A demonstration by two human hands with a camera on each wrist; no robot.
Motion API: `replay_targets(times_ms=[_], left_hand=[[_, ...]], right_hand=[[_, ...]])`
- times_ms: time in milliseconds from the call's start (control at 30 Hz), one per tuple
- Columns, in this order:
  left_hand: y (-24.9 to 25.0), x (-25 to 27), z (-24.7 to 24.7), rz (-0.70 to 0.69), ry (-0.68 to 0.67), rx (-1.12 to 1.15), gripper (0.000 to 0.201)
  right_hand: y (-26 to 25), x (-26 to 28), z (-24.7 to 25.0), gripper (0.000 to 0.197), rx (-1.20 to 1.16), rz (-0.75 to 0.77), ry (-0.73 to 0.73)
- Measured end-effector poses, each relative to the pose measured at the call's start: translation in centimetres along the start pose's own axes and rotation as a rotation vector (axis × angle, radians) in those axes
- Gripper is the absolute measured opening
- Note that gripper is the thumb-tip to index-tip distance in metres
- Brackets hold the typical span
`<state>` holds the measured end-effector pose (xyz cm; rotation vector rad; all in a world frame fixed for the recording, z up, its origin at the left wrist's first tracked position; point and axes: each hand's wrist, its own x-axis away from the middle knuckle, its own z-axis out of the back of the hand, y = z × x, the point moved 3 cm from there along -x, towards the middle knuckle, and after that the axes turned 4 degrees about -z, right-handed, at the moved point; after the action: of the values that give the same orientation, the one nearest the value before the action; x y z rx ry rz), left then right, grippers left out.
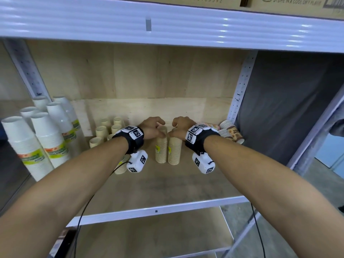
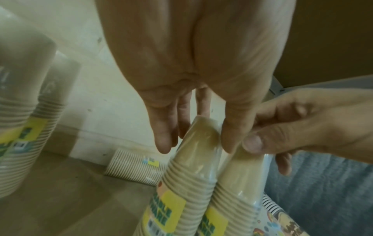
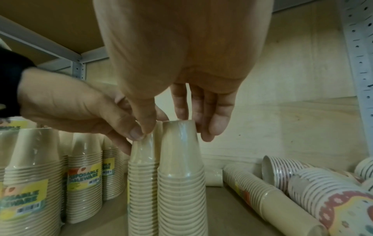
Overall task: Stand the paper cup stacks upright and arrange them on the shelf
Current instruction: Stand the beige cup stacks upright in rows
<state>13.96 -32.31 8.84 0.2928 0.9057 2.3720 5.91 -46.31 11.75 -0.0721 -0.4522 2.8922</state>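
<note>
Two beige paper cup stacks (image 1: 168, 149) stand upright, touching, mid-shelf (image 1: 167, 185). The left hand (image 1: 152, 127) pinches the left stack's top; the right hand (image 1: 181, 127) grasps the right one's. At nine o'clock: seven upright beige stacks (image 1: 107, 130), six white ones (image 1: 44, 131). At three o'clock, patterned cup stacks (image 1: 229, 132) lie toppled.

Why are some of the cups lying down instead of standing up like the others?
The patterned cup stacks and one beige stack lie tipped over at the shelf's right end. The other stacks stand upright, including the two beige stacks under the left hand and right hand.
</note>
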Motion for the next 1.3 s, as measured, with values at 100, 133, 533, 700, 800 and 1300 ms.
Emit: replay_targets(times_ms=[100,133,533,700,800,1300], left_hand=[[0.4,-0.1,0.5,-0.037,-0.01,-0.057,0.05],[0.4,0.0,0.5,-0.04,-0.012,-0.076,0.048],[1.1,0.3,-0.1,-0.053,0.035,-0.176,0.047],[1.5,0.7,0.2,-0.067,0.086,-0.188,0.038],[1.6,0.7,0.2,-0.048,0.083,-0.191,0.042],[2.3,1.2,0.5,-0.056,0.026,-0.246,0.047]], right_hand=[[-0.3,-0.1,-0.2,0.04,0.026,-0.018,-0.002],[-0.4,-0.1,-0.2,0.038,0.034,-0.026,0.005],[-0.4,0.0,-0.2,0.048,0.063,-0.013,-0.014],[-0.6,0.0,-0.5,0.033,0.052,-0.019,-0.028],[-0.7,0.3,0.0,0.036,0.058,-0.003,-0.024],[-0.8,0.7,0.3,0.044,0.07,0.003,-0.027]])
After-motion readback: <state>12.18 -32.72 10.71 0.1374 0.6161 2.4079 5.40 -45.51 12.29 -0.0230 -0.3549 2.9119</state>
